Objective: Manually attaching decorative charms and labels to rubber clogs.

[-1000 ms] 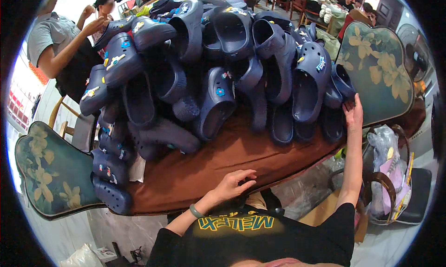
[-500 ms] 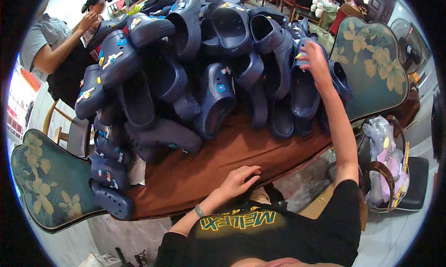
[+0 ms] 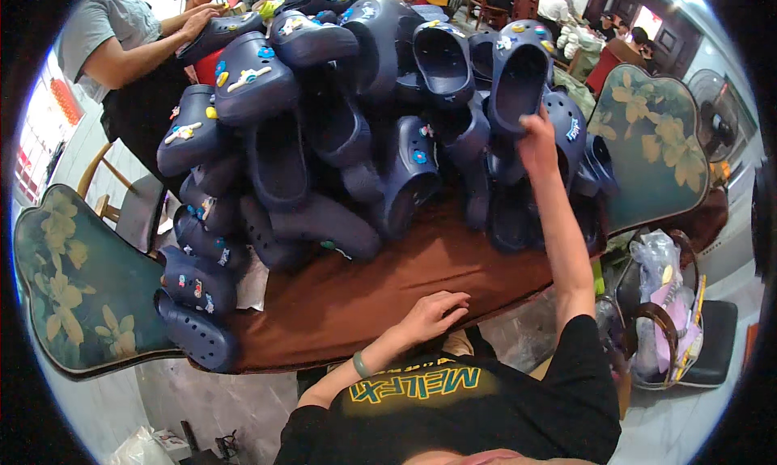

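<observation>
Navy-blue foam clog (image 3: pixel 518 80), the one your right hand (image 3: pixel 538 141) reaches up to, stands high on the right side of the big heap of navy-blue clogs (image 3: pixel 340 133). Its long axis runs up and down in your view, the open foot hole faces you, and the rounded toe points up and away from you. Your right hand touches its lower heel end with fingers curled against it; you cannot tell whether the grip is closed around the edge.

Your left hand (image 3: pixel 433 311) lies in front of the heap, nearer to you, on the brown cloth-covered tabletop (image 3: pixel 380 279), fingers loosely bent and holding nothing. A green bangle (image 3: pixel 360 364) sits on that wrist.

The heap fills most of the tabletop, and many clogs carry small coloured charms. Left of the heap stands a dark green chair back with yellow flower print (image 3: pixel 77 283); a second one (image 3: pixel 651 145) rises to the right of the heap. Beyond the heap's left corner a person in a grey shirt (image 3: pixel 105 28) rests a hand on a clog. Below the right chair back, a seat holds clear plastic bags (image 3: pixel 664 303). More people sit behind the heap in a pale-floored room.
</observation>
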Demonstrator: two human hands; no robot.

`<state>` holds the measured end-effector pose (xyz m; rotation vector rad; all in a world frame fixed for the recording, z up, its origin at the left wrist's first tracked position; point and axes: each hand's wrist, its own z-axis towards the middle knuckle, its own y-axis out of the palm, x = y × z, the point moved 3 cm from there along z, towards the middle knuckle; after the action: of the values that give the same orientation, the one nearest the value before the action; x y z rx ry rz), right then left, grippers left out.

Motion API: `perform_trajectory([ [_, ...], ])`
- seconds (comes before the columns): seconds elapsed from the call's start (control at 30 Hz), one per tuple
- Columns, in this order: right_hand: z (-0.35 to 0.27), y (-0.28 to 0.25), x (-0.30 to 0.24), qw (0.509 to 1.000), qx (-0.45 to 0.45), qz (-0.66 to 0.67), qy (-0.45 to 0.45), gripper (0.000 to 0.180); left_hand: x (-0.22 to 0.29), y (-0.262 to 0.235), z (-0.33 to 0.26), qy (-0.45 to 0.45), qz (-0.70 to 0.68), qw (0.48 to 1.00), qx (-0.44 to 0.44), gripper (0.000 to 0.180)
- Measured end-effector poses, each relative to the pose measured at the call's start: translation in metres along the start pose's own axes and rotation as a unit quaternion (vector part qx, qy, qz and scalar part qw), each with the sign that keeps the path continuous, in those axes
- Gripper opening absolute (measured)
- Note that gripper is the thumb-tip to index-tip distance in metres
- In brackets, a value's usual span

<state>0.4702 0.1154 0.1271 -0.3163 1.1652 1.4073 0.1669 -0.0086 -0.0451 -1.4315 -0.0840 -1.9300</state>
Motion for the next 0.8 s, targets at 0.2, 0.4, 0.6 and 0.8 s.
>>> perform_trajectory([
  [0.2, -0.168, 0.035, 0.004, 0.975, 0.023, -0.169, 0.140, 0.070, 0.000, -0.017, -0.003, -0.141, -0.259, 0.951, 0.097, 0.079],
  [0.4, -0.287, 0.071, 0.036, 0.930, -0.156, -0.292, 0.160, 0.069, 0.052, -0.082, -0.007, -0.144, -0.169, 0.956, 0.191, 0.061],
  [0.6, -0.286, 0.026, 0.028, 0.939, -0.017, -0.250, 0.236, 0.025, 0.022, -0.130, -0.092, -0.286, -0.315, 0.889, 0.172, 0.049],
  [0.8, -0.252, 0.075, 0.043, 0.839, -0.308, -0.449, -0.009, 0.075, 0.025, -0.141, -0.135, -0.296, 0.080, 0.910, 0.277, 0.028],
])
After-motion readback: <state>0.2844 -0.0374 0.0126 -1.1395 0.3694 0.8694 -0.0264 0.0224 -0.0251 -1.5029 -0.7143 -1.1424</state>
